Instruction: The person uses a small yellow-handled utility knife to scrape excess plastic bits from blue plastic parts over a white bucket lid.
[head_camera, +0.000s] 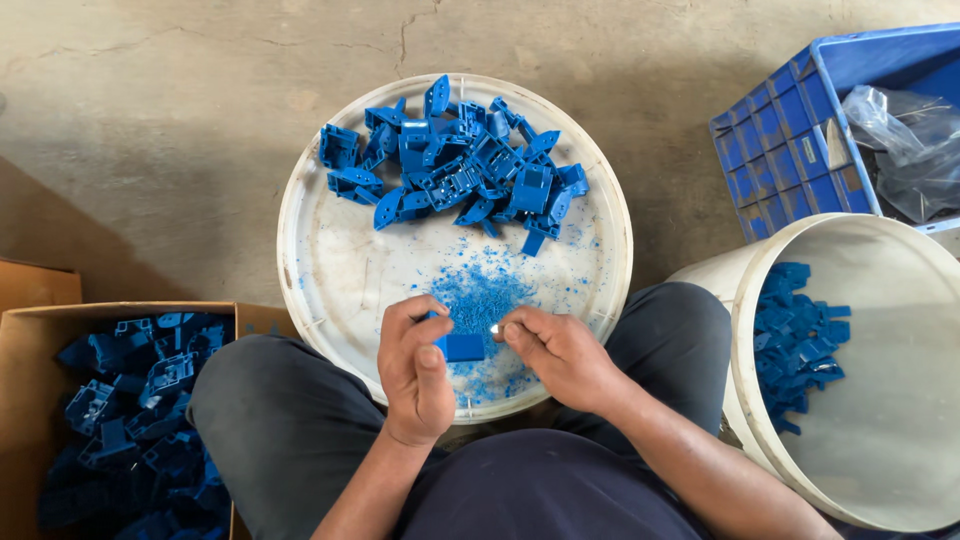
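Observation:
My left hand (416, 368) grips a small blue plastic part (462, 347) over the near edge of a round white lid (320, 250). Right beside it, my right hand (560, 355) pinches a small metal tool (495, 327) whose tip sits at the part's upper right. Blue plastic shavings (480, 292) lie scattered on the lid just beyond my hands. At the lid's far side is a heap of blue plastic parts (460, 170).
A cardboard box (30, 345) holding several blue parts stands at my left knee. On the right a white bucket (900, 380) holds more blue parts. A blue crate (790, 140) with a clear plastic bag (910, 150) sits at the upper right. Concrete floor lies around.

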